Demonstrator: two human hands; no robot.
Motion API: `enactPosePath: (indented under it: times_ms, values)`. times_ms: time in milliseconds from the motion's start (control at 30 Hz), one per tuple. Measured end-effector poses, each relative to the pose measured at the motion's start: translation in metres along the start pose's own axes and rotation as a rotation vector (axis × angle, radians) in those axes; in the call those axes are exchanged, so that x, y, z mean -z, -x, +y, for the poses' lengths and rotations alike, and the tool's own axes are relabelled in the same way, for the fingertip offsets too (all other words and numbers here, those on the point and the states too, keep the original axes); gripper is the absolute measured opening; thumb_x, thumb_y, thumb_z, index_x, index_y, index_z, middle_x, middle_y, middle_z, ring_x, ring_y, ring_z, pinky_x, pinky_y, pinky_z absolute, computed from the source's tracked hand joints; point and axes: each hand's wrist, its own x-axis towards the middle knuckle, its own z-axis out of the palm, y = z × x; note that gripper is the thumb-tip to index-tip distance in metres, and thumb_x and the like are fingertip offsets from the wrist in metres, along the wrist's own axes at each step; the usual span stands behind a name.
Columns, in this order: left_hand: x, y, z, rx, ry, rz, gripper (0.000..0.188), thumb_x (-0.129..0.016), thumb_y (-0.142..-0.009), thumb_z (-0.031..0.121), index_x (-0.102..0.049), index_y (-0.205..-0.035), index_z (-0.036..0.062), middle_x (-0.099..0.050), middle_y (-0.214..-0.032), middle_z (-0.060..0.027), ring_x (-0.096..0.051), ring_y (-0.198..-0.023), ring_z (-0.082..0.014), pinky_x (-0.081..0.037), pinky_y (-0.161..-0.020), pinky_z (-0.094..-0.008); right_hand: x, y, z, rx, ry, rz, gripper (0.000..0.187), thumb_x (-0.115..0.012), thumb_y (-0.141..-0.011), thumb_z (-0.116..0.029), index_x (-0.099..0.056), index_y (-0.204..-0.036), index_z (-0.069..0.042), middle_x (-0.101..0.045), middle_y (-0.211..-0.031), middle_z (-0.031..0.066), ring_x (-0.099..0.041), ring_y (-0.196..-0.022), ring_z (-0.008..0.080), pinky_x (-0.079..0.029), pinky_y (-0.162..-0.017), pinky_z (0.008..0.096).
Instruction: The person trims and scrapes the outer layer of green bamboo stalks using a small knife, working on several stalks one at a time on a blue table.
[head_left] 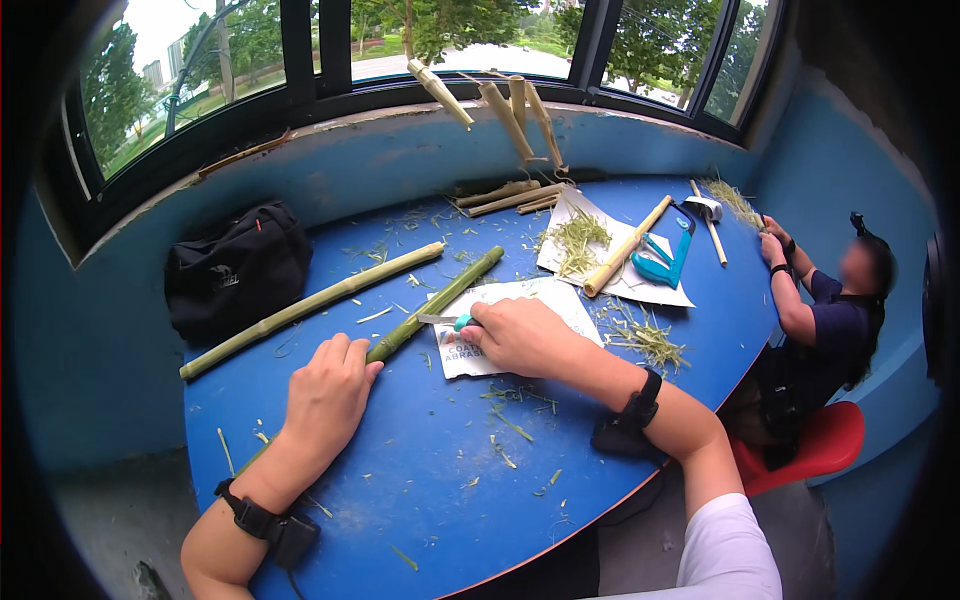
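My left hand (328, 392) is closed around the lower part of a green bamboo stick (462, 279), which lies slanted across the table and points away to the right. In my right hand (525, 335) is a small knife (436, 319) with a teal handle. Its blade rests on or just over the stick, ahead of my left hand; contact is hard to make out. Under the knife and right hand lies a white printed sheet (470, 363). The stick's near end is partly hidden by my left hand and forearm.
A paler bamboo pole (310, 312) and a black bag (238, 262) are at left. Farther right lie a bamboo piece (627, 247), a teal folding saw (665, 262) and shavings (648, 338). Short bamboo lengths (520, 199) sit by the window wall. Another person (835, 310) works at right.
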Motion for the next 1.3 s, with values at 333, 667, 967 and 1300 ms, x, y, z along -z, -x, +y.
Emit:
enactPosePath:
  times_ms: [333,667,967,1300]
  values:
    - [-0.001,-0.001,0.002,0.027,0.052,-0.037,0.017,-0.066,-0.083,0.017,-0.058,-0.086,0.0024,-0.052,-0.082,-0.0098,-0.057,-0.077,-0.0272,-0.049,-0.061,-0.0376,-0.004,0.000,-0.019,0.030,-0.024,0.017,0.035,-0.051,-0.094,-0.033,-0.058,-0.085,0.001,-0.063,-0.073,0.0231,-0.062,-0.070,0.0424,-0.047,-0.066,0.0515]
    - [-0.001,-0.002,0.002,-0.023,0.009,0.014,0.020,-0.067,-0.082,0.018,-0.053,-0.079,0.0039,-0.050,-0.079,-0.0086,-0.056,-0.075,-0.0240,-0.049,-0.058,-0.0344,0.007,-0.013,0.044,-0.219,0.088,0.174,0.037,-0.048,-0.095,-0.031,-0.060,-0.085,0.002,-0.064,-0.078,0.0242,-0.063,-0.075,0.0414,-0.049,-0.070,0.0501]
    - [-0.005,-0.008,0.003,0.020,0.068,-0.016,0.017,-0.064,-0.086,0.017,-0.056,-0.085,0.0016,-0.052,-0.081,-0.0106,-0.057,-0.076,-0.0275,-0.048,-0.061,-0.0376,0.016,-0.011,0.024,-0.129,0.101,0.111,0.039,-0.046,-0.096,-0.032,-0.061,-0.086,0.002,-0.064,-0.078,0.0229,-0.062,-0.078,0.0406,-0.048,-0.073,0.0497]
    - [-0.004,-0.005,0.007,0.021,0.056,-0.016,0.018,-0.064,-0.086,0.018,-0.055,-0.083,0.0019,-0.052,-0.079,-0.0101,-0.057,-0.075,-0.0271,-0.048,-0.060,-0.0374,0.006,0.004,-0.019,-0.002,0.043,0.025,0.035,-0.048,-0.095,-0.032,-0.059,-0.088,0.001,-0.062,-0.076,0.0229,-0.061,-0.075,0.0414,-0.047,-0.069,0.0508]
